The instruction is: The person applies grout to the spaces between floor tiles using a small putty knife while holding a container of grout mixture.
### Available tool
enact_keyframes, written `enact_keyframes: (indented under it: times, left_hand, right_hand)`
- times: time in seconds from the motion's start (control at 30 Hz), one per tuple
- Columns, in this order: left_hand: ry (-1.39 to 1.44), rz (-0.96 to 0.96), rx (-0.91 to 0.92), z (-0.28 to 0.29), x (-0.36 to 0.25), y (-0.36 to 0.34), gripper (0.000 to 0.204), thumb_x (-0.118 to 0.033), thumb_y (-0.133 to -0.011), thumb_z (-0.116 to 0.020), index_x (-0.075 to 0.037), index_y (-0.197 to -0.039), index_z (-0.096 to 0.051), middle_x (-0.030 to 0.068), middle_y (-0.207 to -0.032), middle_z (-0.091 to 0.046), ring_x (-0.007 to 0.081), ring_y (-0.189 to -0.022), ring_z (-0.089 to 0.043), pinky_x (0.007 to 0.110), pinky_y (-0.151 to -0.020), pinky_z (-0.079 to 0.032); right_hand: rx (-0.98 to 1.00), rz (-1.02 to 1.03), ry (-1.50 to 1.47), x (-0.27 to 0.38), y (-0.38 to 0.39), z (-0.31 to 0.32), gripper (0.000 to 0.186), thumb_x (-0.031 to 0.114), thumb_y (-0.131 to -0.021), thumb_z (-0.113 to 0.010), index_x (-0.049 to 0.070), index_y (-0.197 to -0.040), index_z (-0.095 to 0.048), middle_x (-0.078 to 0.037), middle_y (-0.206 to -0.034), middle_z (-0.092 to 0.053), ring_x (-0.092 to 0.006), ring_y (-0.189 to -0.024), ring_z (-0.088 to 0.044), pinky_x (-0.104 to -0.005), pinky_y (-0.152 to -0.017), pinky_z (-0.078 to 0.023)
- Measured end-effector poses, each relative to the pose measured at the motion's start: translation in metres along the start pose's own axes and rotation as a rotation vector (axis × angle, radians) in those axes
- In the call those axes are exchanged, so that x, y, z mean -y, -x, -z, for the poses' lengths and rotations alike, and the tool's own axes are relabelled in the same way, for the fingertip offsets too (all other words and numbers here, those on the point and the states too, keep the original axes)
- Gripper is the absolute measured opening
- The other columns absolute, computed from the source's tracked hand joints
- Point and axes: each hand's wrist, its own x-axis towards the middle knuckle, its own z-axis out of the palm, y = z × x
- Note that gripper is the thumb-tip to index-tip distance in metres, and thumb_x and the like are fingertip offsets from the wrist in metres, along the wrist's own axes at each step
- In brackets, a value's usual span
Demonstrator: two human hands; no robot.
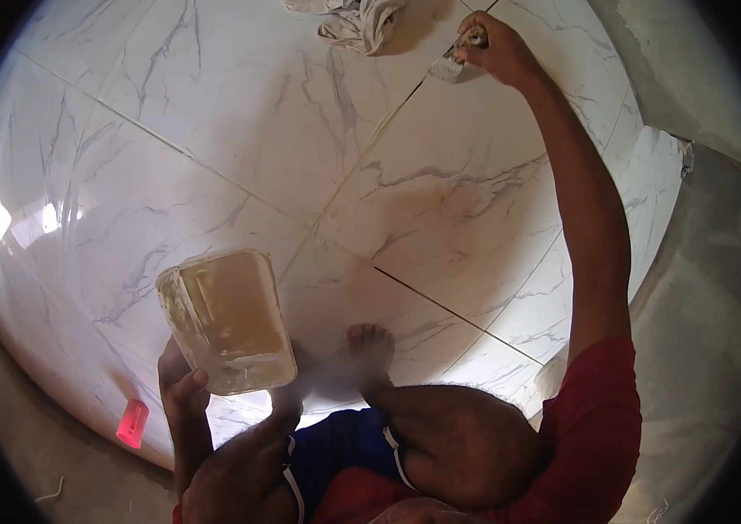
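My left hand (183, 391) is wrapped round the near left edge of a squarish plastic tub (280, 301), thumb at its rim. The tub is tilted and smeared with a pale, creamy paste. At the far right, my right hand (508, 58) is stretched out and closed on a putty knife (447, 69). Its whitish, coated blade rests at a joint between two marbled white tiles (301, 131). Pale filler shows along part of that joint; a shorter joint (458, 313) nearer to me looks dark.
A crumpled pale cloth (362, 26) lies at the far middle, left of my right hand. A pink, cup-like piece (132, 424) sits at the near left tile edge. Rough grey concrete (702, 262) borders the tiles on the right. My bare foot (370, 341) is on the tiles.
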Motion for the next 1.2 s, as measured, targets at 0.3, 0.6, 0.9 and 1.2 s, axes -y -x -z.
enact_keyframes:
  times: [0.3, 0.6, 0.9, 1.2]
  left_hand:
    - [-0.077, 0.036, -0.016, 0.002, -0.002, 0.002, 0.087, -0.024, -0.076, -0.079, 0.016, -0.143, -0.038, 0.0218, -0.132, -0.059, 0.0293, -0.121, -0.059, 0.039, -0.102, -0.047]
    - [-0.062, 0.033, -0.023, 0.005, -0.001, 0.006, 0.085, -0.023, -0.078, -0.079, 0.015, -0.143, -0.039, 0.0211, -0.132, -0.059, 0.0291, -0.118, -0.06, 0.039, -0.101, -0.048]
    - [-0.048, 0.025, -0.03, 0.002, -0.001, 0.005, 0.085, -0.022, -0.077, -0.08, 0.014, -0.142, -0.041, 0.0206, -0.131, -0.06, 0.0287, -0.119, -0.06, 0.039, -0.102, -0.047]
    - [-0.07, 0.036, -0.024, 0.008, -0.001, 0.009, 0.084, -0.022, -0.075, -0.078, 0.014, -0.142, -0.041, 0.0203, -0.131, -0.06, 0.0281, -0.12, -0.06, 0.038, -0.103, -0.046]
  right_hand:
    - [0.232, 0.099, -0.053, 0.021, 0.019, 0.009, 0.027, 0.004, -0.084, -0.076, 0.007, -0.105, -0.06, -0.001, -0.089, -0.068, -0.0119, -0.082, -0.063, -0.031, -0.076, -0.052]
    - [0.342, 0.093, 0.036, 0.072, 0.032, -0.04, 0.026, 0.005, -0.083, -0.077, 0.008, -0.102, -0.059, -0.004, -0.089, -0.069, -0.0162, -0.083, -0.066, -0.0338, -0.077, -0.051]
    - [0.238, 0.017, 0.2, 0.044, -0.028, 0.019, 0.017, 0.002, -0.086, -0.066, 0.004, -0.102, -0.062, -0.007, -0.086, -0.068, -0.0153, -0.076, -0.064, -0.0336, -0.064, -0.052]
    - [0.278, 0.065, 0.048, 0.005, 0.004, 0.017, 0.022, -0.002, -0.083, -0.072, 0.007, -0.099, -0.06, -0.001, -0.093, -0.066, -0.0118, -0.091, -0.062, -0.0287, -0.085, -0.048]
